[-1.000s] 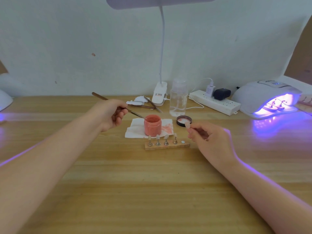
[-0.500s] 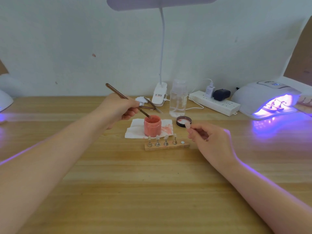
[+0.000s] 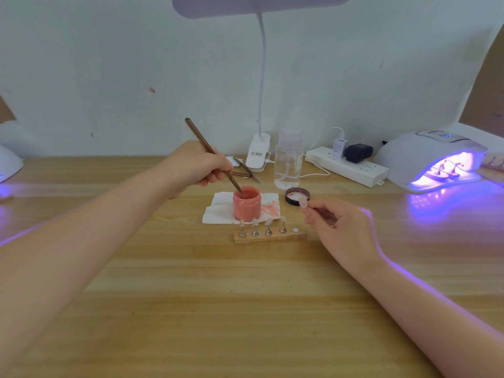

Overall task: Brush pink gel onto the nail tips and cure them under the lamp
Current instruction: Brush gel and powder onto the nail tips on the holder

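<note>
1. The table is pale wood, smooth, matt, with visible grain.
2. The gel jar looks like glossy plastic.
3. White creased paper tissue lies under it.
4. The curing lamp is smooth white plastic.

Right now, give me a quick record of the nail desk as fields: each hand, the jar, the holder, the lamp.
left hand: holds brush, its tip in the pink gel jar
right hand: pinches one nail tip
jar: open, on a stained tissue; lid lies beside it
wooden holder: four tips on stands, one spot vacant
curing lamp: lit purple, stands with tips inside
</note>
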`<state>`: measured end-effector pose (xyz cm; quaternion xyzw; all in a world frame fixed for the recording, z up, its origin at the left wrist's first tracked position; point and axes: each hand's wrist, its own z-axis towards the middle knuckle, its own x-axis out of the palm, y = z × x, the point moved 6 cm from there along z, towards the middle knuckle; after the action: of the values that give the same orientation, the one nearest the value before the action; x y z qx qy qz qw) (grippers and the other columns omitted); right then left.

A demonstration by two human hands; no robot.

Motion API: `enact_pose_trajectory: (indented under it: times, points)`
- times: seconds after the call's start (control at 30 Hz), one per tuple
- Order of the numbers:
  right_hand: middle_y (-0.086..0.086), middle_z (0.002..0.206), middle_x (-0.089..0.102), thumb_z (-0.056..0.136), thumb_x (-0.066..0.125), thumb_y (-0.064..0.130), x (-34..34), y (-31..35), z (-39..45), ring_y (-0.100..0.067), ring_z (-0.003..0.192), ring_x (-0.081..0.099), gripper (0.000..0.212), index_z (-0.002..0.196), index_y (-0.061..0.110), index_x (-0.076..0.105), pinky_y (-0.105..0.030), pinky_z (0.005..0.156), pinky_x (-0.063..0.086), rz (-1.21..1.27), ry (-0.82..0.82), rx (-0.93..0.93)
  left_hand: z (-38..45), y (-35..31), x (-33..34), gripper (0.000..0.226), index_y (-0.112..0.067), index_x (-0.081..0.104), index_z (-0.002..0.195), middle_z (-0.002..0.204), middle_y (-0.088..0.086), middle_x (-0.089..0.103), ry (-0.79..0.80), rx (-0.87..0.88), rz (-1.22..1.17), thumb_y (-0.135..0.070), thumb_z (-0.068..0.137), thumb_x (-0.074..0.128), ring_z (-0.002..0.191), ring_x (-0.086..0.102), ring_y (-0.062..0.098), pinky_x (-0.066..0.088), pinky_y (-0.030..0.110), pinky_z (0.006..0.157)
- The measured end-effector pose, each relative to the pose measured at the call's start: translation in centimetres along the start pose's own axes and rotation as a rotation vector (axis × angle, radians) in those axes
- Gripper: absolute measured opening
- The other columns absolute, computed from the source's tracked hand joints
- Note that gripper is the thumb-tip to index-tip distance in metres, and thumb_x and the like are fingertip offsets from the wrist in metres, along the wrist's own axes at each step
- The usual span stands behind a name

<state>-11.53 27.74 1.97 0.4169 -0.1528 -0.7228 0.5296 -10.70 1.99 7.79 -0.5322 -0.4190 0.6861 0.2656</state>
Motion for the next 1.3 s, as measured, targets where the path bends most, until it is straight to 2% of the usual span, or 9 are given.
enact_pose_trajectory:
  times: [0.27,0.4,0.5,0.57,0.7,0.8,0.93,1.13,1.3]
  points:
    - [0.019,0.07,0.066,0.083,0.07,0.011,0.1,0.3,0.0,0.001,0.072,0.064,0.01,0.089,0.017,0.075,-0.007,0.066,0.047,-0.026,0.015,-0.029,-0.4,1.7,-0.5,0.009,-0.007,0.064,0.079,0.053,-0.001,0.064,-0.115,-0.16,-0.483,-0.011,0.087,0.064,0.042,0.054,0.005,0.043,0.015,0.042]
    - [0.02,0.069,0.065,0.082,0.071,0.011,0.1,0.2,0.0,0.0,0.07,0.064,0.01,0.088,0.018,0.075,-0.01,0.066,0.05,-0.028,0.01,-0.028,-0.7,2.8,0.3,0.01,-0.009,0.061,0.08,0.051,-0.002,0.063,-0.097,-0.29,-0.667,-0.012,0.09,0.061,0.039,0.053,0.003,0.041,0.012,0.039]
    - [0.019,0.068,0.065,0.082,0.071,0.011,0.1,0.1,0.0,-0.001,0.07,0.064,0.009,0.087,0.018,0.075,-0.01,0.064,0.049,-0.041,0.008,-0.031,-0.8,3.0,0.8,0.014,-0.009,0.059,0.079,0.051,-0.002,0.063,-0.084,-0.32,-0.734,-0.013,0.092,0.059,0.038,0.054,0.002,0.042,0.012,0.038]
    - [0.02,0.067,0.065,0.082,0.071,0.011,0.1,0.1,0.1,0.0,0.071,0.063,0.008,0.086,0.017,0.075,-0.006,0.064,0.046,-0.035,0.008,-0.03,-0.9,3.0,0.8,0.013,-0.008,0.06,0.08,0.053,-0.001,0.065,-0.081,-0.275,-0.69,-0.013,0.092,0.06,0.04,0.055,0.003,0.044,0.013,0.04]
    - [0.021,0.07,0.065,0.083,0.071,0.01,0.2,0.0,0.0,0.002,0.071,0.063,0.008,0.087,0.016,0.075,-0.003,0.063,0.042,-0.02,0.015,-0.018,-0.9,2.1,0.4,0.009,-0.008,0.068,0.083,0.057,-0.003,0.067,-0.079,-0.066,-0.21,-0.015,0.088,0.066,0.048,0.058,0.004,0.047,0.017,0.048]
    - [0.022,0.07,0.065,0.083,0.071,0.011,0.2,0.0,0.0,0.002,0.072,0.063,0.01,0.089,0.017,0.075,-0.003,0.063,0.043,-0.006,0.019,-0.001,-0.7,1.4,0.5,0.009,-0.008,0.068,0.081,0.054,-0.005,0.066,-0.08,-0.021,-0.071,-0.016,0.086,0.067,0.045,0.056,0.001,0.046,0.015,0.046]
    - [0.022,0.069,0.064,0.083,0.071,0.011,0.2,0.1,0.0,0.003,0.073,0.063,0.009,0.089,0.016,0.075,-0.003,0.064,0.043,-0.018,0.015,-0.01,-0.6,1.3,1.4,0.012,-0.008,0.067,0.076,0.052,-0.005,0.065,-0.056,-0.058,-0.035,-0.016,0.086,0.066,0.043,0.054,0.001,0.044,0.018,0.047]
    - [0.024,0.069,0.063,0.083,0.071,0.013,0.2,0.2,0.0,0.008,0.071,0.061,0.009,0.089,0.018,0.075,-0.001,0.063,0.041,-0.03,0.022,-0.012,-0.6,1.7,2.2,0.012,-0.004,0.069,0.077,0.053,-0.001,0.064,-0.011,-0.134,-0.109,-0.013,0.085,0.067,0.044,0.052,0.007,0.042,0.022,0.05]
    - [0.023,0.07,0.063,0.083,0.07,0.011,0.1,0.2,0.0,0.008,0.071,0.061,0.009,0.089,0.015,0.075,-0.003,0.065,0.043,-0.032,0.023,-0.012,-0.7,2.2,1.5,0.011,-0.006,0.066,0.077,0.048,-0.004,0.059,-0.049,-0.215,-0.257,-0.012,0.087,0.064,0.04,0.048,0.005,0.038,0.018,0.043]
